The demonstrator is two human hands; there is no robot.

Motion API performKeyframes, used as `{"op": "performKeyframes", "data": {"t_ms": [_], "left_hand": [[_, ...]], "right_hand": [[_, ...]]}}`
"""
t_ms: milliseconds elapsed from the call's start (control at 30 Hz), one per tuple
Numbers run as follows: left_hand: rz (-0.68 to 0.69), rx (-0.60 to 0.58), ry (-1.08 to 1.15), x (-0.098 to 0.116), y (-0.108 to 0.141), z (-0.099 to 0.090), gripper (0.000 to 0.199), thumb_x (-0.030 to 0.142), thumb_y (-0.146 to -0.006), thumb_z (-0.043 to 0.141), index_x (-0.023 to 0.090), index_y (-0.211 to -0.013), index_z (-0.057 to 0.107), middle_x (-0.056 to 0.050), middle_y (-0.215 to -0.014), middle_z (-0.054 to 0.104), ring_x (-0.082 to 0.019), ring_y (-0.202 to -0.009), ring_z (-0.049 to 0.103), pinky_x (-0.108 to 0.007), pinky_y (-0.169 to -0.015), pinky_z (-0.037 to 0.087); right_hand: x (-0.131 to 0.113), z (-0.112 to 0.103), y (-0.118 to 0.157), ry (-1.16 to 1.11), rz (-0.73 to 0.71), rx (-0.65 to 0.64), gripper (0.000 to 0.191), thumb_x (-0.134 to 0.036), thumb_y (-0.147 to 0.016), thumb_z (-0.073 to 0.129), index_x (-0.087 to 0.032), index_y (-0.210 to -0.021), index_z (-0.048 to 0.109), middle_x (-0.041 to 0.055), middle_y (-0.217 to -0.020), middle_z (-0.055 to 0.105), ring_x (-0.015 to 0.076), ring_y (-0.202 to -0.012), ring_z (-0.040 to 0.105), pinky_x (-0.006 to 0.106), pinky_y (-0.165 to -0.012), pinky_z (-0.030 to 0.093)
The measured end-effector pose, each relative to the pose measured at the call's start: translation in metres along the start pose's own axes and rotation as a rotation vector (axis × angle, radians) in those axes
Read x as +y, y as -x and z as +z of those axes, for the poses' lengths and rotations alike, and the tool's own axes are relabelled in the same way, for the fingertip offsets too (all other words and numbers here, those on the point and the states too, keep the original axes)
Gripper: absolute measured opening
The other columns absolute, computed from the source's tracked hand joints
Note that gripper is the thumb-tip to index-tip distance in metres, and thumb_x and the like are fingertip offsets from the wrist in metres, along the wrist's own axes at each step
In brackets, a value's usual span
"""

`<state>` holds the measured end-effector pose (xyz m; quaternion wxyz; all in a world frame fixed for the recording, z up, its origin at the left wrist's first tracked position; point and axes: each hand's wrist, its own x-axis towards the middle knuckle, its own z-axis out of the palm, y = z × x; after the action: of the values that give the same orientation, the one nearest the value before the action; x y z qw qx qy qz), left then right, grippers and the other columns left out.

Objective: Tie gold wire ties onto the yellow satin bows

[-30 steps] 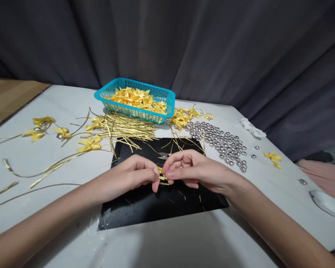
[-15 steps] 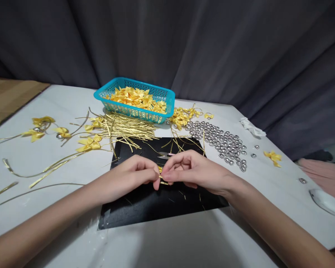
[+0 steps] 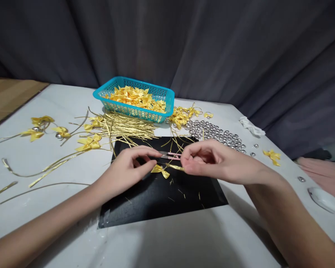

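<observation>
Gold cords (image 3: pixel 125 127): heaped by blue basket (image 3: pixel 136 111) | left hand (image 3: pixel 125 165): thumb and forefinger parted | 1 yellow bow (image 3: pixel 161 170): on or just over black mat (image 3: pixel 156 208), beside left thumb | pink snips (image 3: pixel 172 158): beyond bow | right hand (image 3: pixel 212 162): pinching gold strand (image 3: pixel 175 168)

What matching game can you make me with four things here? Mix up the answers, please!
Things:
1. basket
2. snips
3. shiny beads
4. right hand

Answers:
A. silver, spread out on the white table
B. pinching a gold strip
C. blue, with yellow bows inside
D. pink handles, lying on the black mat

Right pairs: 1-C, 2-D, 3-A, 4-B
</observation>
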<state>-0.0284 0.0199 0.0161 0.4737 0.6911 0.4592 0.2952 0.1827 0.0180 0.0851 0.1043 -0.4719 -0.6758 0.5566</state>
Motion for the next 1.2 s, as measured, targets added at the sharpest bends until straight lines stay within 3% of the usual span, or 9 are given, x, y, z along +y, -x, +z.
{"op": "performKeyframes", "data": {"t_ms": [67,200,300,467,767,900,967,1133,1200], "left_hand": [[0.125,-0.005,-0.214,-0.012,0.000,0.005,0.028,0.033,-0.076,0.060,0.018,-0.098,0.068,-0.008,-0.107,0.064,-0.023,-0.098,0.056,-0.034,-0.084,0.043],[0.130,-0.075,-0.320,-0.023,0.000,0.012,0.024,0.034,-0.081,0.053,0.015,-0.088,0.068,-0.006,-0.086,0.064,-0.018,-0.076,0.057,-0.030,-0.068,0.043],[-0.016,-0.098,-0.137,-0.019,-0.001,0.013,0.026,0.037,-0.080,0.054,0.015,-0.080,0.068,-0.004,-0.074,0.065,-0.016,-0.064,0.055,-0.026,-0.058,0.040],[-0.174,-0.048,0.164,-0.011,-0.002,0.013,0.026,0.040,-0.075,0.058,0.015,-0.074,0.068,-0.003,-0.074,0.068,-0.016,-0.071,0.056,-0.024,-0.063,0.040],[-0.253,-0.049,0.229,-0.007,-0.002,0.012,0.020,0.035,-0.069,0.062,0.016,-0.069,0.066,0.001,-0.065,0.061,-0.012,-0.062,0.049,-0.023,-0.058,0.036],[-0.245,-0.120,0.224,-0.006,-0.003,0.010,0.018,0.033,-0.067,0.061,0.016,-0.071,0.066,0.001,-0.065,0.062,-0.014,-0.064,0.052,-0.024,-0.061,0.038],[-0.247,-0.158,0.206,-0.006,-0.004,0.009,0.017,0.032,-0.067,0.061,0.015,-0.070,0.066,0.000,-0.066,0.063,-0.014,-0.064,0.053,-0.025,-0.061,0.038],[-0.294,-0.212,0.204,-0.007,-0.005,0.005,0.015,0.027,-0.067,0.059,0.014,-0.069,0.067,0.002,-0.058,0.060,-0.012,-0.056,0.049,-0.023,-0.055,0.035],[-0.305,-0.265,0.214,-0.008,-0.005,0.005,0.016,0.027,-0.068,0.059,0.014,-0.071,0.067,0.002,-0.056,0.059,-0.011,-0.053,0.047,-0.022,-0.052,0.032]], "right_hand": [[-0.001,0.000,0.001,0.053,0.048,-0.106,0.016,-0.027,-0.075,0.062,-0.013,-0.071,0.055,-0.0063,-0.053,0.034,0.0047,-0.048,0.026,0.019,-0.043,0.020],[0.006,0.016,-0.007,0.151,0.120,-0.187,0.009,-0.020,-0.077,0.055,-0.013,-0.070,0.055,-0.0070,-0.051,0.034,0.0048,-0.046,0.029,0.017,-0.043,0.023],[0.015,0.030,-0.018,0.271,0.044,-0.052,0.009,-0.019,-0.077,0.055,-0.014,-0.070,0.055,-0.0071,-0.051,0.034,0.0049,-0.048,0.030,0.017,-0.045,0.024],[0.027,0.036,-0.027,0.382,-0.079,0.204,0.012,-0.020,-0.080,0.052,-0.015,-0.070,0.056,-0.0072,-0.051,0.031,0.0051,-0.047,0.027,0.018,-0.045,0.022],[0.031,0.037,-0.029,0.498,-0.170,0.344,0.009,-0.017,-0.077,0.053,-0.015,-0.069,0.058,-0.0055,-0.053,0.041,0.0051,-0.049,0.033,0.018,-0.046,0.025],[0.031,0.039,-0.030,0.461,-0.171,0.362,0.008,-0.014,-0.075,0.053,-0.014,-0.069,0.058,-0.0053,-0.054,0.040,0.0051,-0.050,0.032,0.019,-0.047,0.023],[0.027,0.037,-0.028,0.362,-0.128,0.299,0.007,-0.016,-0.076,0.054,-0.014,-0.069,0.057,-0.0064,-0.052,0.035,0.0051,-0.049,0.028,0.019,-0.046,0.022],[0.014,0.027,-0.020,-0.031,0.032,-0.169,0.012,-0.024,-0.073,0.061,-0.013,-0.073,0.056,-0.0086,-0.050,0.030,0.0049,-0.047,0.023,0.019,-0.044,0.019],[0.016,0.027,-0.021,0.009,0.039,-0.150,0.013,-0.025,-0.073,0.060,-0.013,-0.073,0.057,-0.0085,-0.050,0.030,0.0052,-0.047,0.024,0.020,-0.044,0.019]]}}
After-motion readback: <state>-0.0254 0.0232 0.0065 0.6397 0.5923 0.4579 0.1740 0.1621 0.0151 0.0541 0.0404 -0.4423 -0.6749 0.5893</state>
